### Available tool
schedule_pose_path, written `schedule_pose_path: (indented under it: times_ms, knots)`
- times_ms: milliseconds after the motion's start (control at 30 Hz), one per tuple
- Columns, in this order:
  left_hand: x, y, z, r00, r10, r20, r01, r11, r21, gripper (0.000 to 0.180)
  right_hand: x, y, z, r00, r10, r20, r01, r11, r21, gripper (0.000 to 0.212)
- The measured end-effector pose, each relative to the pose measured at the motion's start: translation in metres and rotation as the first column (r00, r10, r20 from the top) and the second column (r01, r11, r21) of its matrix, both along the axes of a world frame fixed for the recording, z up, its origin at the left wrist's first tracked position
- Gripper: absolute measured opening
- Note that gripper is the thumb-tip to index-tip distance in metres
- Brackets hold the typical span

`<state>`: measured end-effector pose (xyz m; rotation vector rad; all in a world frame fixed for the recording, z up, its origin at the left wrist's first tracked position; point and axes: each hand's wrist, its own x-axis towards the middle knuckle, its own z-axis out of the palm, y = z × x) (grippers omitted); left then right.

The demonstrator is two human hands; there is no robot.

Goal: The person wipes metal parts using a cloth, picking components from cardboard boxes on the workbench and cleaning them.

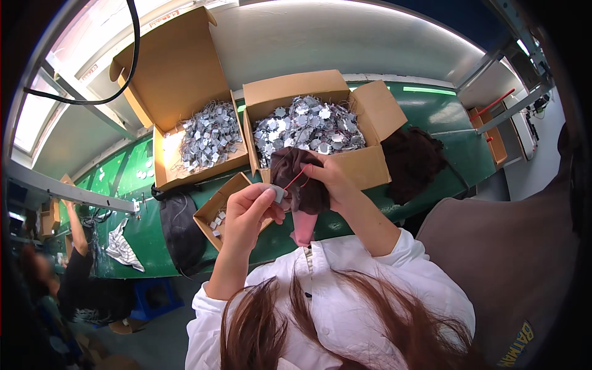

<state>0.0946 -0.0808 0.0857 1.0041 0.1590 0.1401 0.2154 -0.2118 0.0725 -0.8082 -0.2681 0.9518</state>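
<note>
Between finger and thumb, my left hand pinches a small grey square piece. A thin red wire runs from near this piece up toward my right fingers. My right hand is closed on a dark brown cloth, which hangs bunched in front of my chest. Below it a pink cloth part hangs down. Part of the right fingers is hidden behind the brown cloth, and whether they also grip the wire is hard to see.
Two open cardboard boxes, one of small grey square pieces and one of silvery pieces, stand on the green table. A small carton holds a few squares. Dark cloth lies right; a black bag and another person are left.
</note>
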Motion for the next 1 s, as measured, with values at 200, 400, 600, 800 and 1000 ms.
schedule_pose_path:
  times_ms: [200,400,600,800,1000]
  knots:
    - [-0.003,-0.001,0.001,0.999,-0.028,-0.024,0.029,0.999,0.041,0.017,-0.007,0.000,0.007,0.971,0.224,0.087,-0.225,0.974,-0.004,0.032]
    - [-0.005,0.000,0.000,0.992,-0.058,-0.108,0.059,0.998,0.004,0.015,-0.012,0.003,0.021,0.956,0.204,0.213,-0.178,0.975,-0.135,0.026]
    - [-0.003,-0.001,0.004,0.994,-0.086,-0.074,0.078,0.991,-0.110,0.019,-0.014,0.003,0.017,0.928,0.193,0.318,-0.152,0.977,-0.150,0.027]
    - [-0.004,-0.001,0.006,0.990,-0.094,-0.102,0.085,0.993,-0.088,0.020,-0.011,0.002,0.007,0.914,0.135,0.383,-0.142,0.990,-0.009,0.021]
    - [-0.006,0.002,0.006,0.982,-0.170,-0.081,0.153,0.971,-0.186,0.016,-0.013,0.002,0.013,0.833,0.228,0.505,-0.119,0.964,-0.238,0.018]
